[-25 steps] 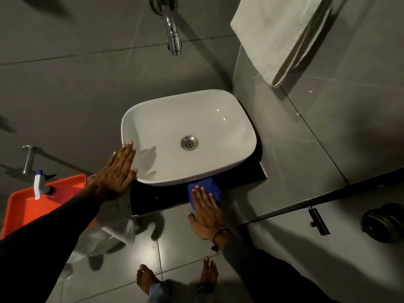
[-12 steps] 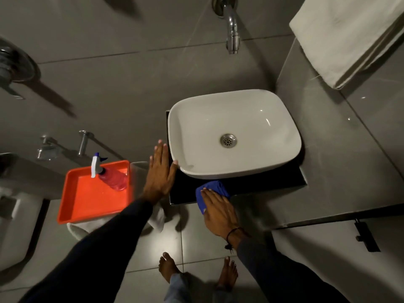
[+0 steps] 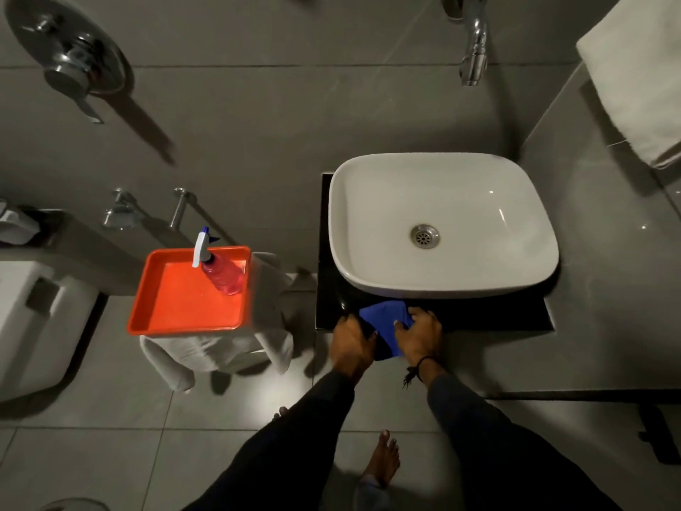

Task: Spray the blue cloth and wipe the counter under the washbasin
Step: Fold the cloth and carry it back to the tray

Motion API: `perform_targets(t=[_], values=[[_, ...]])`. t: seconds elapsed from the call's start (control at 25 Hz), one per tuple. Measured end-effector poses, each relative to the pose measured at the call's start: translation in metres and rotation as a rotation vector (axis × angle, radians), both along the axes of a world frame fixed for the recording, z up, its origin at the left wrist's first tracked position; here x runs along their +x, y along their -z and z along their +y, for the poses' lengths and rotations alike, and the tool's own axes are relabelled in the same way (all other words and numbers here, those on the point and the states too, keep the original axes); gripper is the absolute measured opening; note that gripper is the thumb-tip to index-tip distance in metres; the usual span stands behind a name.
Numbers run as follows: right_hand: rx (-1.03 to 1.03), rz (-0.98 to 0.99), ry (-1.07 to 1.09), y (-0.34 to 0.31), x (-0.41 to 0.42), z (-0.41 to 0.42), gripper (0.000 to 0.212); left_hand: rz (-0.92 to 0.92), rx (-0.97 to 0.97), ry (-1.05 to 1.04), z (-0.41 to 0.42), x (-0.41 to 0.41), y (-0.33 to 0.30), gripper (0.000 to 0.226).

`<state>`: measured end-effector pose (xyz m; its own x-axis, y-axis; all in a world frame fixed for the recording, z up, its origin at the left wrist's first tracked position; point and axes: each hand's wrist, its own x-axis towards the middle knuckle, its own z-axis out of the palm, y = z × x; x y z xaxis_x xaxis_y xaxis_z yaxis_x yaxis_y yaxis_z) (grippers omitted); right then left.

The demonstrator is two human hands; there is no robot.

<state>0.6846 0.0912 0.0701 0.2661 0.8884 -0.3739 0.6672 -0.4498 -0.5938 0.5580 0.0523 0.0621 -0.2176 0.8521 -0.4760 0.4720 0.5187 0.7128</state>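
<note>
A white washbasin (image 3: 442,223) sits on a black counter (image 3: 497,315). The blue cloth (image 3: 383,315) lies at the counter's front edge, just below the basin's front rim, and part of it hangs over the edge. My left hand (image 3: 352,343) grips the cloth's left side. My right hand (image 3: 418,331) grips its right side. A spray bottle (image 3: 217,269) with pink liquid and a white and blue trigger head lies in an orange tray (image 3: 184,315) to the left.
The orange tray rests on a white stool (image 3: 265,326) draped with white fabric. A chrome tap (image 3: 473,49) juts from the wall above the basin. A white towel (image 3: 634,75) hangs at the upper right. My bare feet stand on the grey floor tiles below.
My left hand left the basin's left side and came down onto the blue cloth beside my right hand. The cloth now partly hangs over the counter's edge. The view shifted left.
</note>
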Motion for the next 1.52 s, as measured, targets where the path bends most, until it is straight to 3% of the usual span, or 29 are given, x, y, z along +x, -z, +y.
perform_targets(t=[0.24,0.4,0.6,0.72,0.92,1.12,1.24,1.36,1.52], values=[[-0.134,0.148,0.003,0.001,-0.024,-0.008,0.037,-0.230,-0.043,-0.450,-0.020,-0.016,-0.005,0.017],[-0.204,0.265,-0.086,-0.001,-0.074,-0.022,0.032,-0.149,-0.071,-0.498,-0.039,-0.068,-0.017,0.017],[-0.233,0.371,-0.303,-0.021,-0.162,-0.026,0.018,-0.377,-0.155,-0.625,-0.064,-0.166,-0.044,0.012],[-0.275,0.397,-0.398,-0.026,-0.225,-0.022,0.021,-0.538,-0.177,-0.721,-0.073,-0.236,-0.048,0.006],[-0.500,0.500,-0.283,-0.004,-0.353,-0.021,0.018,-0.818,-0.258,-0.824,-0.076,-0.362,-0.020,0.027],[-0.382,0.470,-0.085,0.036,-0.446,-0.015,0.027,-0.446,-0.243,-0.795,-0.046,-0.451,0.021,0.004],[-0.323,0.445,-0.105,0.067,-0.482,0.004,0.030,-0.321,-0.201,-0.794,-0.024,-0.482,0.053,0.013],[-0.259,0.314,-0.304,0.090,-0.499,0.020,0.026,-0.302,-0.239,-0.732,-0.008,-0.500,0.077,0.023],[-0.361,0.255,-0.371,0.104,-0.508,0.020,0.010,-0.390,-0.326,-0.613,-0.010,-0.510,0.088,0.041]])
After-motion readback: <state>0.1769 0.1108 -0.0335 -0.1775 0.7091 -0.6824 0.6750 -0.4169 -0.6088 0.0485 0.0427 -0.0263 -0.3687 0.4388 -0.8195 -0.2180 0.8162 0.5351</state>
